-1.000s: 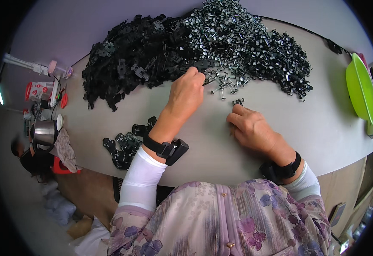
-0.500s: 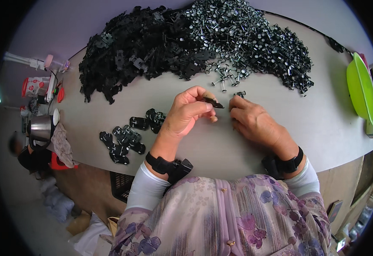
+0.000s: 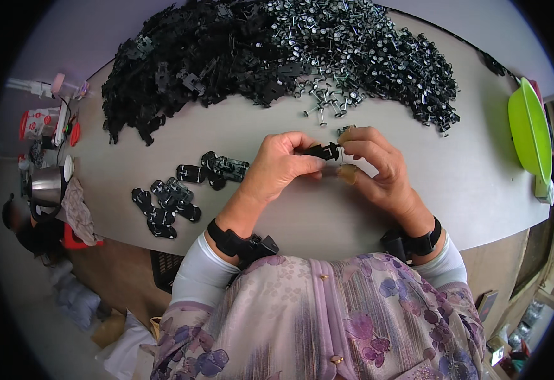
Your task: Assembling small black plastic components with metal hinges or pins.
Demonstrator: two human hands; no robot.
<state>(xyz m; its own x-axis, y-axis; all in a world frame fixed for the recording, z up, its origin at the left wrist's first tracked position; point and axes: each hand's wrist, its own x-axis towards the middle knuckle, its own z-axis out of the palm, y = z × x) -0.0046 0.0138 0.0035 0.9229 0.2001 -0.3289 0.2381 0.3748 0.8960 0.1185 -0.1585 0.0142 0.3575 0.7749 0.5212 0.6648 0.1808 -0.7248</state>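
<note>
My left hand [image 3: 284, 163] pinches a black plastic toy-car chassis [image 3: 321, 152] between thumb and fingers, above the table's middle. Close against its right end, my right hand [image 3: 381, 168] has thumb and fingers closed round a thin axle [image 3: 342, 155], mostly hidden by the fingertips. Another small wheel-and-axle piece [image 3: 346, 129] lies just beyond the right fingers. Left of my left forearm, several black chassis fitted with axles [image 3: 172, 193] lie in a loose group.
Across the back of the table [image 3: 277, 228] spreads a heap of black chassis [image 3: 188, 63], meeting a heap of wheel-and-axle pieces [image 3: 378, 57] on the right. A green basin [image 3: 530, 133] stands at the right edge. A metal kettle [image 3: 47, 185] and a cloth [image 3: 79, 212] are at far left.
My right hand has lifted from the tabletop, bringing an axle up to the chassis. The chassis in my left hand has turned, its end now facing my right fingers. The view has shifted slightly.
</note>
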